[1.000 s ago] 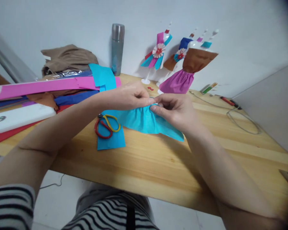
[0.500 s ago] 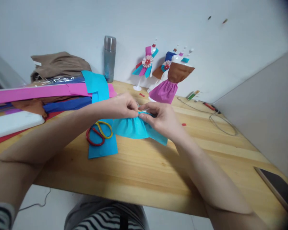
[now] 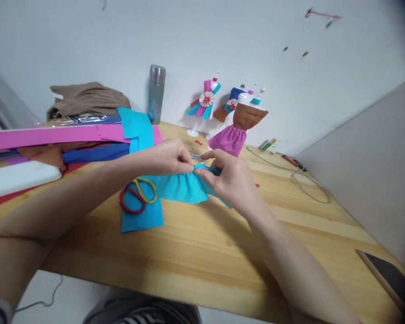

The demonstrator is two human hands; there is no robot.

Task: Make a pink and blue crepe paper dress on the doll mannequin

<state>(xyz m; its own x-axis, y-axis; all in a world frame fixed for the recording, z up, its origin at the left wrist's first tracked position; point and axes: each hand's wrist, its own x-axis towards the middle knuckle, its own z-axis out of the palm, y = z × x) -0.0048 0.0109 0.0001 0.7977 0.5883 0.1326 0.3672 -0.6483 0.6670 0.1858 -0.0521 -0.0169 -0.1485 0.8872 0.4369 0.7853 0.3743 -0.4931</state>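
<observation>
A: What hides the pleated turquoise paper piece (image 3: 182, 186)?
B: Its gathered top edge lies under the fingertips of the left hand (image 3: 170, 157) and the right hand (image 3: 231, 180).
A: And at the frame's edges?
B: The flat dark phone (image 3: 386, 274) is cut off at the lower right, and the long pink paper strip (image 3: 47, 135) at the left.

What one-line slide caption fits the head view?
The left hand and right hand pinch gathered turquoise paper over the wooden table, scissors lying alongside.
</observation>
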